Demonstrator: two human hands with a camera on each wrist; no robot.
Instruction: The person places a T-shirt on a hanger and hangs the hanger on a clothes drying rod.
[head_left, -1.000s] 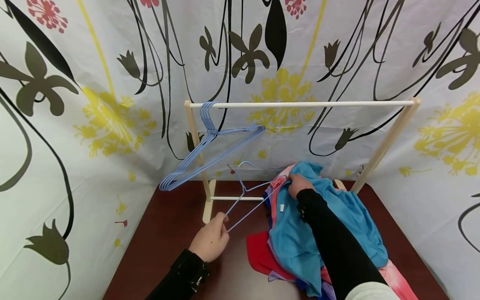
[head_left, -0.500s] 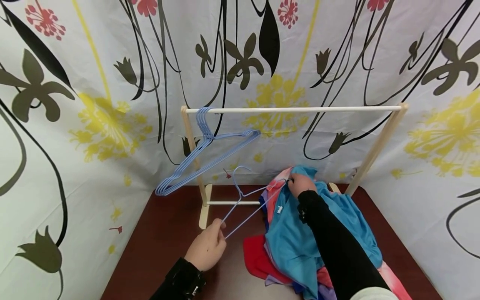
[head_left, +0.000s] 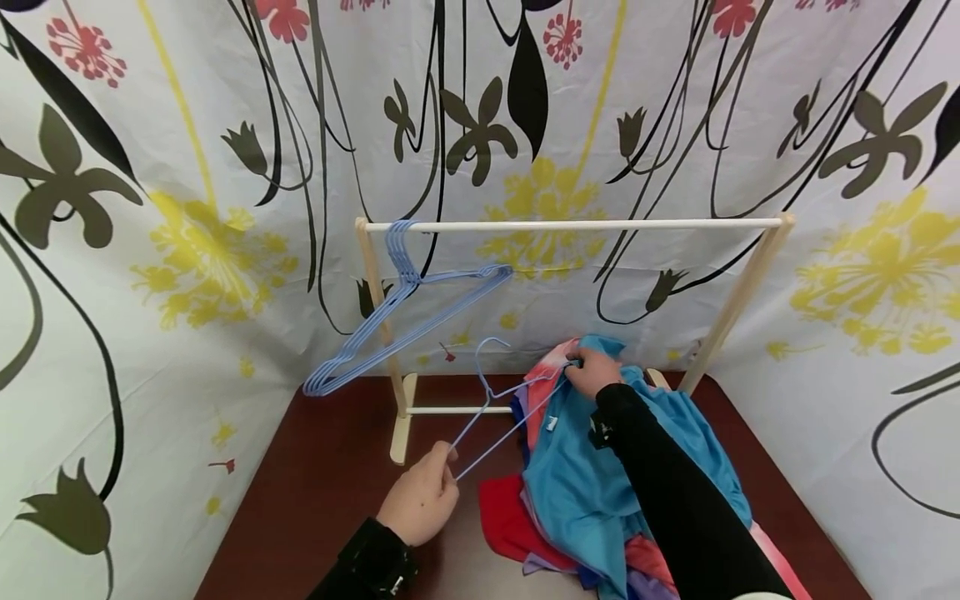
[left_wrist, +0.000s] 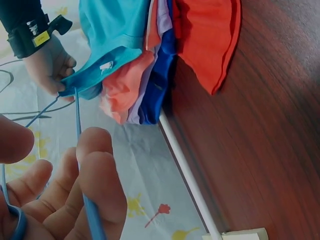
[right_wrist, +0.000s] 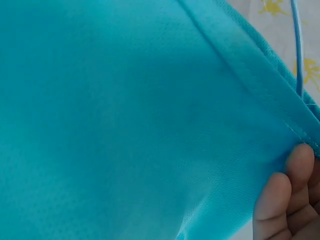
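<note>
Here the left hand (head_left: 420,502) pinches the near corner of a light-blue wire hanger (head_left: 501,408), its fingers (left_wrist: 95,170) curled round the wire, as the left wrist view shows plainly. The hanger's far end runs up to the neck of a turquoise shirt (head_left: 600,475), which lies on top of a pile of clothes (head_left: 517,517) on the dark wooden worktop (head_left: 315,500). The right hand (head_left: 592,371) grips the shirt's collar edge, fingers (right_wrist: 285,200) folded round the hem and bunching the cloth right where the wire meets it.

From where I stand, the step looks like feeding the hanger's arm into the neck opening. To do it well, I would keep the collar held open and a little raised off the pile, so the wire tip slides inside the turquoise shirt alone and does not snag the pink and purple layers just under it. The left hand holds far back on the wire, so the tip will wobble; a slow push with the hanger kept level should steady it. Whether the tip is already inside the neck, I cannot tell: the right hand covers that spot.

Behind the pile stands a small wooden rack (head_left: 570,225) with several spare hangers (head_left: 405,308) hooked at its left end, hanging tilted and well apart from both hands.
</note>
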